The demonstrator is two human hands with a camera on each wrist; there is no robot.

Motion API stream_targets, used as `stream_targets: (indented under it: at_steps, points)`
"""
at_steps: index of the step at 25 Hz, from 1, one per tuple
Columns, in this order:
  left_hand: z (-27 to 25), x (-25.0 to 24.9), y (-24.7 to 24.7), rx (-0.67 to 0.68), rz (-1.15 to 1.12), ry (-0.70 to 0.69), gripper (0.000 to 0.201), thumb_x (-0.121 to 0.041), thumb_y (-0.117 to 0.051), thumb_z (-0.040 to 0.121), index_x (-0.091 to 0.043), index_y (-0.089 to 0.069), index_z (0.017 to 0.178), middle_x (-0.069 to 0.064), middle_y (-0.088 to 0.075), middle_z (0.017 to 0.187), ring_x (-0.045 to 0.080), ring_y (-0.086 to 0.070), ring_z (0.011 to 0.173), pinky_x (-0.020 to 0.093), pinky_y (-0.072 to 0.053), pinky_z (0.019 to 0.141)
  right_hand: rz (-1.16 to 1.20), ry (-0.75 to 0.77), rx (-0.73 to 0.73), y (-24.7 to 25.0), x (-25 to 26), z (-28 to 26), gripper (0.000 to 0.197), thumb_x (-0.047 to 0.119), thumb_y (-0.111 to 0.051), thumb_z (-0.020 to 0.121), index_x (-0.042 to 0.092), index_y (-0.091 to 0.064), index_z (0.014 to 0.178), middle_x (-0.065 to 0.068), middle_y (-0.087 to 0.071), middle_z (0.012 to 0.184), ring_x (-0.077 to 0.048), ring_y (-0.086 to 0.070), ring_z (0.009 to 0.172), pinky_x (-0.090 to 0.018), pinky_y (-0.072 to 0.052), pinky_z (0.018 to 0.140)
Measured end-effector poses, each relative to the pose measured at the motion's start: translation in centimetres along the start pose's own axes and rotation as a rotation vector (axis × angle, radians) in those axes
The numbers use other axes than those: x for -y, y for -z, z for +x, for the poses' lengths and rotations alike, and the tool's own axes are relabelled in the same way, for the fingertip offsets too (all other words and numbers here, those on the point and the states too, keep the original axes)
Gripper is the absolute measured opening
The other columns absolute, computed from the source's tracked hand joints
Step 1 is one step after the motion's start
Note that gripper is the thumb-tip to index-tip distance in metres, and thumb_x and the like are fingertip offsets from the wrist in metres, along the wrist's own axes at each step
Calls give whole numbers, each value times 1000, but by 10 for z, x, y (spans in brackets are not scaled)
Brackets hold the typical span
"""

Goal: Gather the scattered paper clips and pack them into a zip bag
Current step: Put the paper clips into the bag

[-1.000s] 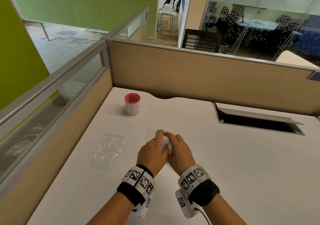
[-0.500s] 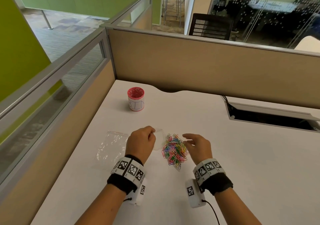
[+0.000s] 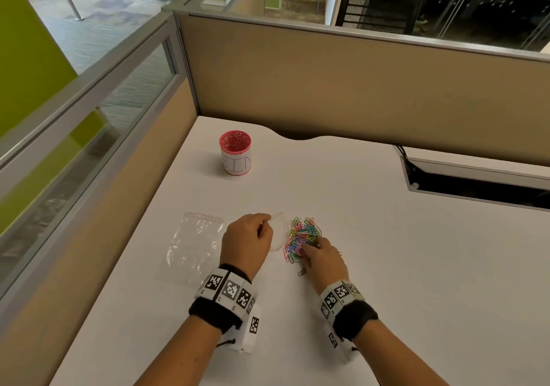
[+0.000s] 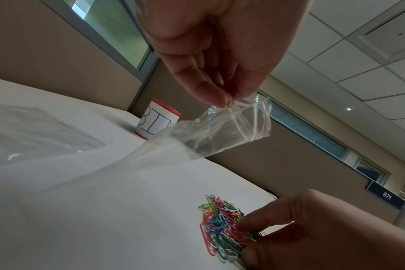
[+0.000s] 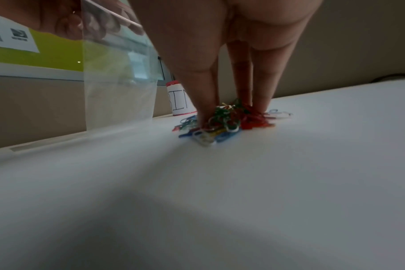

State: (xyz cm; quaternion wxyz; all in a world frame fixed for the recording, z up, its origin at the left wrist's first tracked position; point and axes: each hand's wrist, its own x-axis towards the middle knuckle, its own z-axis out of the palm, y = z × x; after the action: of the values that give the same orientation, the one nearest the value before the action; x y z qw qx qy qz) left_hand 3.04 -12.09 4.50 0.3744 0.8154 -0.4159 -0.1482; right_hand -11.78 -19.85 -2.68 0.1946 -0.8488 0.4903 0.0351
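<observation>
A heap of coloured paper clips (image 3: 302, 232) (image 4: 217, 224) (image 5: 222, 124) lies on the white desk (image 3: 387, 266). My right hand (image 3: 308, 248) (image 4: 246, 235) (image 5: 231, 113) reaches down into the near side of the heap, thumb and fingers pinching some clips. Just left of the heap, my left hand (image 3: 266, 226) (image 4: 222, 99) pinches the top edge of a small clear zip bag (image 3: 278, 234) (image 4: 222, 133) (image 5: 118, 82). The bag hangs down to the desk with nothing visible inside. One stray clip (image 3: 302, 272) lies nearer me.
A second clear zip bag (image 3: 195, 245) (image 4: 35, 131) lies flat on the desk to the left. A red-rimmed cup marked BIN (image 3: 236, 153) (image 4: 157, 122) (image 5: 179, 102) stands at the back. Partition walls (image 3: 357, 88) bound the back and left; a cable hatch (image 3: 476, 180) opens at the right.
My hands came apart, uncovering the clip heap. The left kept the small bag and moved left. The right hand has come back down onto the clips.
</observation>
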Motion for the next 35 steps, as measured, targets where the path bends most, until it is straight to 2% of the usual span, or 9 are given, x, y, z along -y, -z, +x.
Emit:
stream_targets:
  at_steps: [4,8,14,19,21,26,30,33,35]
  points:
    - [-6,0,0,14,7,5,27,-11,-51,89,-11,-70,108,7,-73,100,21,-65,88,25,-48,78,-30,57,-61,11,-4,2,25,6,-47,89,10,-65,106,-11,-65,108,-30,-62,96,-32,-49,81]
    - [-12,-2,2,18,5,-6,27,-12,-51,89,-10,-70,109,8,-73,101,22,-65,88,30,-52,81,81,22,-153,32,-8,-1,27,5,-48,90,10,-69,105,-13,-70,101,-29,-64,93,-31,-49,81]
    - [-18,-9,5,40,22,-8,27,-12,-51,89,-10,-70,108,9,-72,107,25,-65,96,34,-52,85,970,-309,-215,73,-26,-7,15,-5,-65,78,-2,-71,91,-18,-73,88,-24,-68,77,-31,-58,80]
    - [-19,-21,6,115,54,-9,29,-14,-50,89,-11,-70,109,9,-74,102,24,-66,93,33,-52,86,1493,-195,-110,114,1,-38,15,-10,-64,78,-1,-70,87,-14,-70,81,-22,-68,75,-24,-59,74]
    - [-20,-26,5,118,44,-2,28,-15,-51,89,-12,-70,108,9,-74,96,25,-66,89,32,-53,83,1378,-119,-139,114,17,-47,17,-6,-66,77,9,-73,81,-13,-73,83,-24,-70,79,-30,-59,79]
    - [-24,-30,5,124,-8,-11,26,-17,-53,89,-13,-70,107,10,-74,91,25,-69,82,36,-56,80,377,206,-255,100,49,-53,22,5,-55,87,10,-72,99,-8,-73,102,-19,-66,94,-23,-50,86]
    - [-22,-27,5,112,-5,-21,26,-16,-52,89,-13,-70,108,9,-74,92,24,-68,85,34,-55,83,440,210,-236,98,56,-51,27,3,-49,90,9,-70,106,-8,-71,110,-19,-64,104,-19,-45,92]
    - [-19,-18,8,75,-4,-13,27,-16,-52,88,-14,-71,107,8,-74,92,23,-66,83,29,-52,80,590,100,-315,100,40,-44,21,5,-57,87,10,-72,101,-4,-73,103,-12,-65,93,-8,-46,81]
    - [-19,-10,10,51,-23,-3,25,-15,-53,88,-15,-71,105,6,-72,80,18,-59,70,25,-48,72,652,13,-305,93,20,-37,18,7,-62,85,11,-73,98,-4,-74,99,-10,-65,85,-13,-51,81]
